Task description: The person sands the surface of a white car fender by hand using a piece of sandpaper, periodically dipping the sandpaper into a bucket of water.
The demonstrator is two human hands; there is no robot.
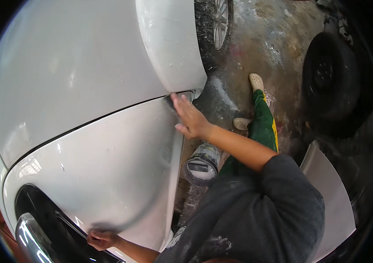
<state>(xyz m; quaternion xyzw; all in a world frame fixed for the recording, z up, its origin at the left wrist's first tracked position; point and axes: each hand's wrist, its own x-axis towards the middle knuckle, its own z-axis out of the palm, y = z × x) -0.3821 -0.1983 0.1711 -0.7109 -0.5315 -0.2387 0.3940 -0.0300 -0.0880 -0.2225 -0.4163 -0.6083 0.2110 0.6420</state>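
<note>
My right hand (190,116) lies flat on the white car door (107,158), near its lower corner by the panel gap. Its fingers are stretched out and slightly blurred. A dark patch shows around the fingertips; whether it is a thin sheet under the hand or a reflection, I cannot tell. My left hand (103,240) is closed, with its fingers curled at the door's window edge. What those fingers hold, if anything, is hidden. Grey smudges show on the door's pale surface between the two hands.
Beside the door stands a bucket (201,164) with whitish contents. A wheel (221,24) of the car shows at the top. On the right are a dark tyre (328,74) and a loose pale panel (328,197). My clogs (256,82) rest on the stained floor (261,39). A side mirror (31,239) sticks out at lower left.
</note>
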